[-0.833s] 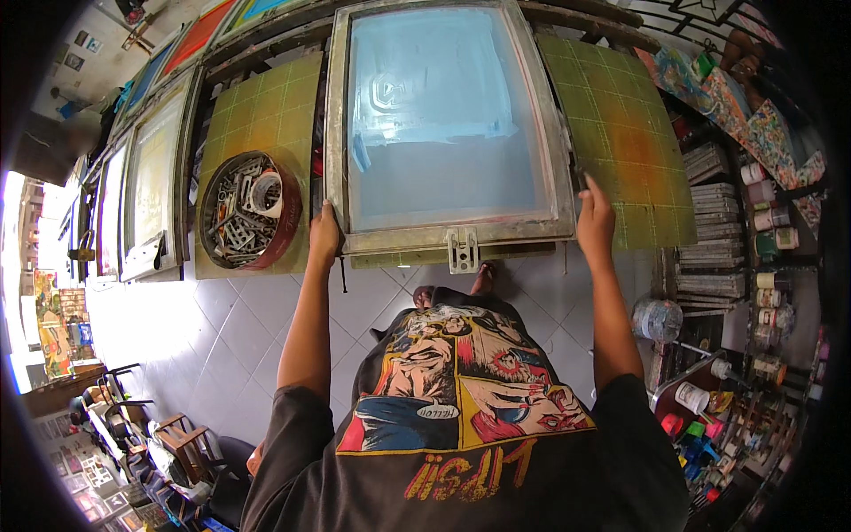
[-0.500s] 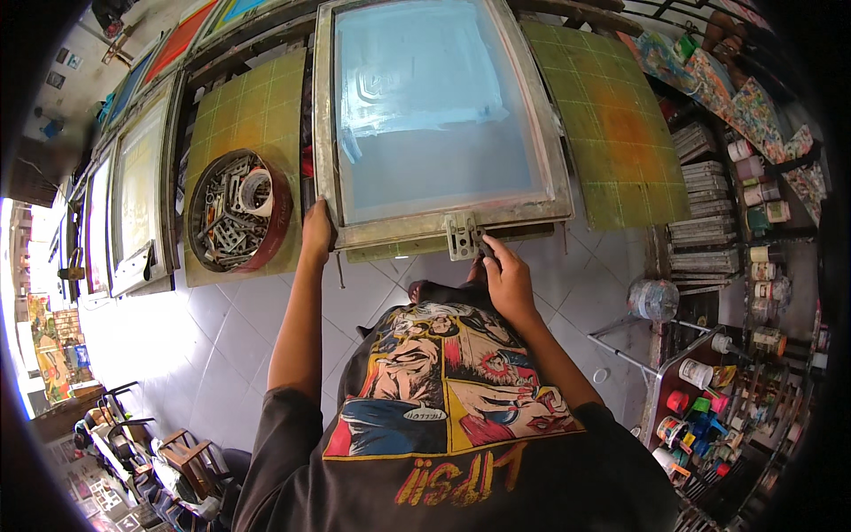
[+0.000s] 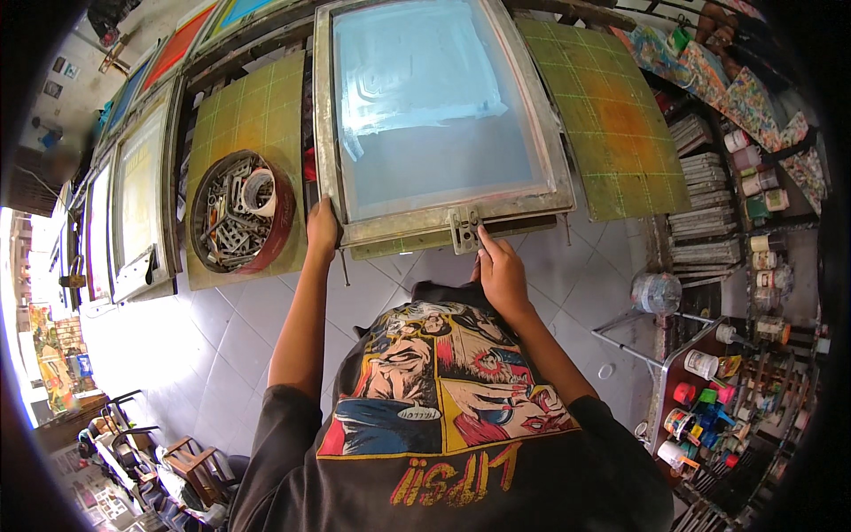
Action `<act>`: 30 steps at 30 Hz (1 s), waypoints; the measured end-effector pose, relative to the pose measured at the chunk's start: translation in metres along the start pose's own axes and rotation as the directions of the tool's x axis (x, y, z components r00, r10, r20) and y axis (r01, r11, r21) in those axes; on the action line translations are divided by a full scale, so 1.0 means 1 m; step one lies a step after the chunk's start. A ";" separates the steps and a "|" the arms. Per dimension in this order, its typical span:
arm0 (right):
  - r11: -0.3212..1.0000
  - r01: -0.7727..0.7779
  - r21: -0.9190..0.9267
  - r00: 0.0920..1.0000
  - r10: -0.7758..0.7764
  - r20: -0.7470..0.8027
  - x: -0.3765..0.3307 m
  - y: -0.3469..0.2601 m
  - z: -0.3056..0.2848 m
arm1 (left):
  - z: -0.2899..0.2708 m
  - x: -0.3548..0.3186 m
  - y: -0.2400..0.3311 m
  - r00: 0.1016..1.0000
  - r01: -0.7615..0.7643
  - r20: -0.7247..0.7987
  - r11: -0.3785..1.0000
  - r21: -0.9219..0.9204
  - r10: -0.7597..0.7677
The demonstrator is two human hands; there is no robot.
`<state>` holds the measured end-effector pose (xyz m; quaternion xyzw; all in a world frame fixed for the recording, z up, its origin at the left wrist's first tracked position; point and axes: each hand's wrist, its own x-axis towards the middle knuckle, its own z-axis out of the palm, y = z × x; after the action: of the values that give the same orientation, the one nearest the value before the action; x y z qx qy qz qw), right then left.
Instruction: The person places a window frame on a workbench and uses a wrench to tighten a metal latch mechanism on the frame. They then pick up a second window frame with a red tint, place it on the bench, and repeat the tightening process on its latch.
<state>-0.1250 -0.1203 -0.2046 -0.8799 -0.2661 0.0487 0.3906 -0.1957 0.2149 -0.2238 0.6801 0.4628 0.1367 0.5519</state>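
Observation:
A wooden-framed printing screen (image 3: 399,229) lies in front of me, with light blue ink (image 3: 425,80) spread across the far part of its mesh. My left hand (image 3: 323,229) is closed around the near left corner of the frame, its fingers partly hidden beneath. At the middle of the near edge sits a slotted metal bracket (image 3: 464,234). My right hand (image 3: 503,277) grips the right side of this bracket, index finger extended against it and thumb below. A greenish board (image 3: 390,246) shows under the screen's near edge.
Left of the screen, a round red tub (image 3: 277,232) of metal brackets and a tape roll (image 3: 258,191) stands on a greenish board (image 3: 257,106). Another stained board (image 3: 620,124) lies to the right. Paint pots (image 3: 700,363) crowd the lower right; a person sits far right.
My right hand has shifted slightly left, and the bracket has turned a little with it. My left hand keeps its place on the corner; the whole view has moved slightly.

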 end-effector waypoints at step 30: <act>0.163 -0.404 0.900 0.825 0.491 0.281 -0.038 -0.013 -0.019 | 0.098 -0.125 0.060 0.712 -0.111 0.682 0.985 -0.130 0.170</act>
<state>-0.1575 -0.1448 -0.1869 -0.5251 0.0986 0.2720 0.8003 -0.1654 0.0587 -0.1648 0.6928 0.1652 -0.0662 0.6988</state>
